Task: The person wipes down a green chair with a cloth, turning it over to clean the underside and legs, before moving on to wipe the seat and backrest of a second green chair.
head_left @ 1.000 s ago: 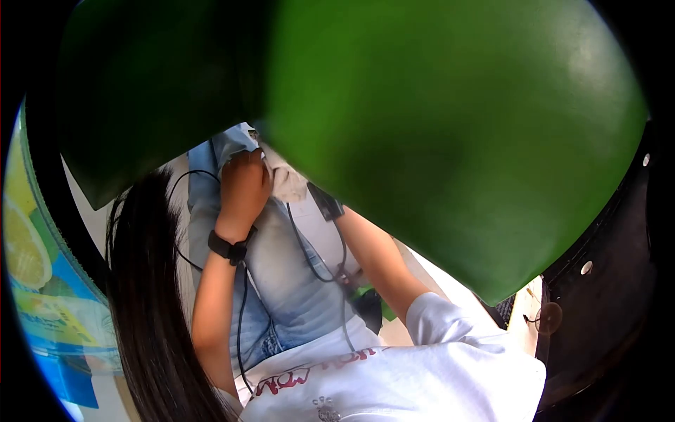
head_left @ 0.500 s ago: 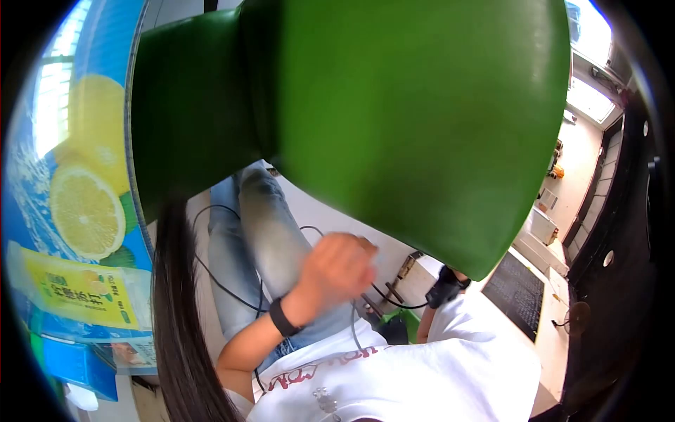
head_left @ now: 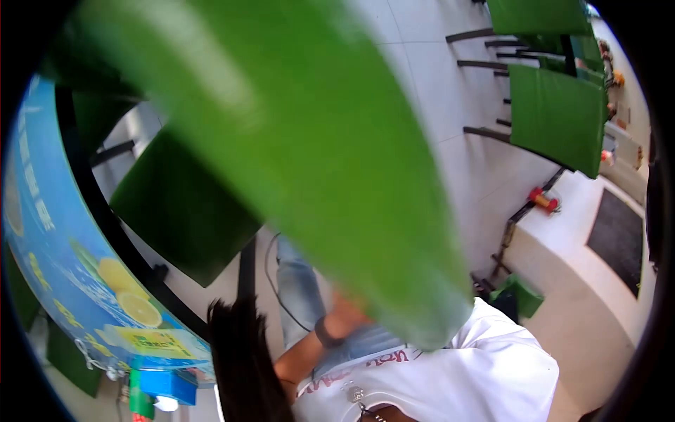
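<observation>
A large green padded panel point(head_left: 302, 162), looking like a chair's backrest, fills the middle of the head view, close to the camera and blurred. Partly behind its lower edge is my left hand point(head_left: 344, 314), above my lap, with a dark band point(head_left: 326, 332) on the wrist. Its fingers are covered by the panel, so whether it touches or grips the panel cannot be seen. My right hand is not visible; only the white sleeve shows on that side. A dark green cushioned seat point(head_left: 186, 207) is beyond the panel to the left.
On the left stands a table with a blue lemon-print cover point(head_left: 91, 232), a yellow packet point(head_left: 151, 341) and a blue box point(head_left: 169, 387). Several green chairs point(head_left: 555, 112) are at upper right. A white counter point(head_left: 562, 232) with a dark panel point(head_left: 617, 232) stands right. A cable point(head_left: 268, 281) runs beside my leg.
The green panel has swung and tilted across the view, now covering most of my left hand. The camera has turned, bringing more floor, chairs and counter into sight.
</observation>
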Tool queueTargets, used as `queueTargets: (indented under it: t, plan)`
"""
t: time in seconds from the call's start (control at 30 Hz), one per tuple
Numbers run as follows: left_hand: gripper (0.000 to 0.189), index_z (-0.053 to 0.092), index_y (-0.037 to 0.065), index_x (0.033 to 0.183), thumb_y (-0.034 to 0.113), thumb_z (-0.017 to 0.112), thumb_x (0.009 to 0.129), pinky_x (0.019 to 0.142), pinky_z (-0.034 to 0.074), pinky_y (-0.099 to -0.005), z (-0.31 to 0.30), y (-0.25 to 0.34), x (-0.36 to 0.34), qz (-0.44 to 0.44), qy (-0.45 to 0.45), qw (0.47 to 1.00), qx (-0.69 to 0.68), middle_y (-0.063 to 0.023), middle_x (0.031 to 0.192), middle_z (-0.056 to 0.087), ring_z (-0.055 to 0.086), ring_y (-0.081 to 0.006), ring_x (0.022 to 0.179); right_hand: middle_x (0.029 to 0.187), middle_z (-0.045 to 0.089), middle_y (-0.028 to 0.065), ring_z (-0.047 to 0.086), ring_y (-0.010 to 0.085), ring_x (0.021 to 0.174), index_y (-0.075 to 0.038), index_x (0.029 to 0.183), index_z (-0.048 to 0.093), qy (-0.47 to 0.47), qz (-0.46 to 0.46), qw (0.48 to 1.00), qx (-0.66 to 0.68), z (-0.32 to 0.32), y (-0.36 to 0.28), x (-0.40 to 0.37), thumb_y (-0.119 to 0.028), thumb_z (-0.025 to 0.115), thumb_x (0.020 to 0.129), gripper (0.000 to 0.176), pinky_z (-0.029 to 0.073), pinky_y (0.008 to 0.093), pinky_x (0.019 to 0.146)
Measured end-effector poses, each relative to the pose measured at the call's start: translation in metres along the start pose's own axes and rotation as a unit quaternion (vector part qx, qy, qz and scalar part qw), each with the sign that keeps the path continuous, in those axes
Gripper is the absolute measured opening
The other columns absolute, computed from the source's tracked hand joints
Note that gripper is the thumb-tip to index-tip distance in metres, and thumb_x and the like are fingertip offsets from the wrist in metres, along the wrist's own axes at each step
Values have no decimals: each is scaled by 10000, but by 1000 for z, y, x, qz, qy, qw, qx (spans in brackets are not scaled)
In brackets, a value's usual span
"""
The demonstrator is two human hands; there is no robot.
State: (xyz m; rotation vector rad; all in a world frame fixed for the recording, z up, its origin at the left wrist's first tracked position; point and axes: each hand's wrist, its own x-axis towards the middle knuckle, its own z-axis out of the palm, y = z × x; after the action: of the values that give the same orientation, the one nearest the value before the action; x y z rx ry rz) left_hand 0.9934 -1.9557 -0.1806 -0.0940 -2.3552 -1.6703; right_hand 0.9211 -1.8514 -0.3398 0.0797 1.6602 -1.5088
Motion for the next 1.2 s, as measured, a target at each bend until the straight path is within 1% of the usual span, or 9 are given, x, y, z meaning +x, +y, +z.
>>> queueTargets:
  t: [0.27,0.3,0.4,0.47,0.53,0.6,0.73,0.9,1.2]
  plan:
    - [666,414,-6,1303,358,641,792,947,413,-516,36,11,-5,-53,-10,998,32,-212,1357,446,459,-407,1210,1213,604,76,554,161,1120,-33,1268,540,-129,-69,963,224,-30,-145,-34,-86,645,808,475,424,311,971]
    - [668,399,-6,1312,356,631,801,957,403,-515,38,11,-6,-53,-5,998,43,-212,1368,429,444,-405,1222,1315,546,133,495,276,1235,-38,1274,546,-109,-295,943,111,-33,-172,-39,-177,654,772,533,365,405,1050]
    - [673,355,-6,1341,353,600,828,985,373,-511,49,28,1,-57,22,995,83,-214,1400,376,397,-399,1258,1408,455,165,433,385,1275,-135,1268,592,-156,-491,850,111,-45,-250,-57,-162,557,795,475,294,564,1065]
    - [677,325,-6,1361,351,580,845,1004,353,-509,55,44,8,-64,50,990,116,-214,1422,341,367,-396,1282,1357,483,205,437,430,1257,-121,1206,629,-127,-526,835,99,-39,-255,-59,-461,443,855,523,288,599,1042]
    - [681,295,-6,1380,349,559,863,1024,333,-507,59,57,12,-65,89,982,151,-215,1444,307,336,-392,1305,1351,486,206,430,429,1261,-135,1207,631,-137,-531,830,104,-41,-253,-54,-431,454,816,521,274,608,1048]
    - [684,265,-6,1399,346,539,881,1043,313,-505,64,66,18,-74,136,971,181,-216,1466,272,305,-388,1329,1391,463,166,414,384,1289,-176,1269,598,-189,-489,842,128,-46,-245,-51,-72,588,678,601,252,590,1081]
    - [692,205,-6,1438,342,498,916,1081,273,-501,79,57,43,-138,185,957,174,-218,1509,202,244,-381,1377,1300,542,93,441,287,1280,-137,1260,590,-180,-369,902,136,-21,-169,-17,-5,622,644,631,257,484,1113]
    - [622,109,-4,1483,159,419,969,1141,165,-427,98,-5,78,-488,164,854,73,-203,1544,112,148,-321,1430,1173,635,152,619,255,1061,-139,1293,560,-59,-164,981,84,-4,-28,46,-30,614,745,561,458,304,910]
    - [614,178,-25,1463,192,448,956,1142,170,-417,124,-56,59,-474,126,860,138,-245,1525,150,169,-350,1418,1058,678,107,631,173,925,-63,1244,566,-79,-53,994,58,-18,11,80,-120,588,801,448,479,317,815]
